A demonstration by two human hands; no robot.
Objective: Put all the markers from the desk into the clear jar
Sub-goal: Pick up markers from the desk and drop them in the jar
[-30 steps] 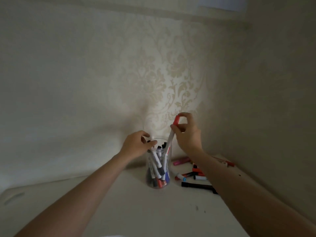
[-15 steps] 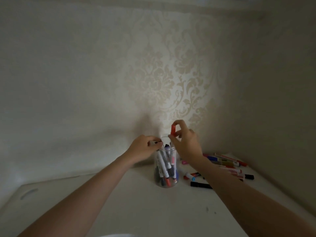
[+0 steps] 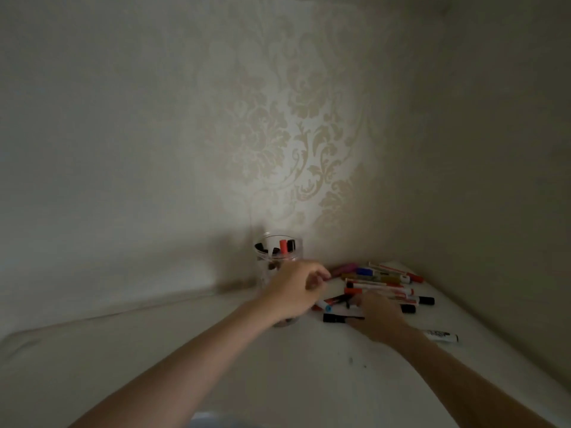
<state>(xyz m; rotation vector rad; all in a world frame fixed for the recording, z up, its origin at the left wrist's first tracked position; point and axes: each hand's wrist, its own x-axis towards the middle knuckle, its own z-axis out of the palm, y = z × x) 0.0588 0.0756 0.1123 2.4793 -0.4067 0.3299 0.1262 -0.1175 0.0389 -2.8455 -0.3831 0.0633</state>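
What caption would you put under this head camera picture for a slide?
Right hand reaches into loose markers on the desk; left hand hovers before the clear jar.

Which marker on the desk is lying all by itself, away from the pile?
The white marker with black writing, at the near right beside the right forearm. The other loose markers crowd together in the corner, past the right hand.

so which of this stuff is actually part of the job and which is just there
Part of the job:
- clear jar, already holding several markers
- loose markers heaped on the desk to its right
- black marker nearest the jar
- white marker lying apart, near the right wall
- left hand in front of the jar
- right hand down among the pile

Just there:
- desk
- patterned wallpaper
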